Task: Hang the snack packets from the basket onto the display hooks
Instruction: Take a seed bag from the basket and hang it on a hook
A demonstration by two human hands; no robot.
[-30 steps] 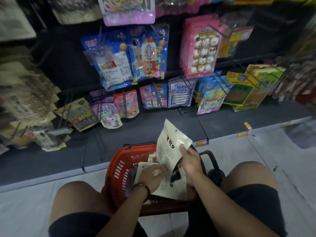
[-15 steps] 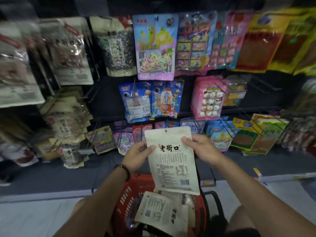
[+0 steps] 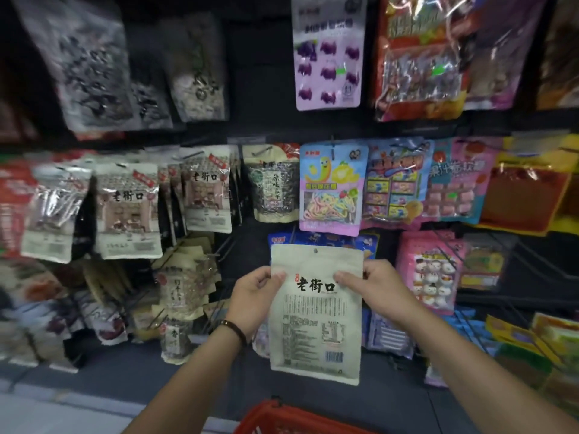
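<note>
both hands up front | left hand [image 3: 254, 295] and right hand [image 3: 369, 284] each pinch the cream snack packet [image 3: 315, 311] by its upper sides | packet upright, printed back facing us, hang hole on top | red basket [image 3: 282, 418] below, contents probably out of view

Packet [image 3: 316, 324]: pale cream, with black brush characters, a small red seal beside them, grey fine print below and a bluish barcode near the lower right corner.
Below the packet — basket [image 3: 282, 415], red-orange.
Left of the packet: bracelet [image 3: 233, 330], dark brown beads.
Up and left of the packet: hanging packets [image 3: 127, 211] in the same cream, with black characters, red diagonal corner labels and a brownish picture panel.
Directly above the packet: lilac-and-blue bag [image 3: 332, 189], with a yellow cartoon worm and pastel strands.
Right of the packet — pink bag [image 3: 430, 274], patterned with rows of white round faces.
</note>
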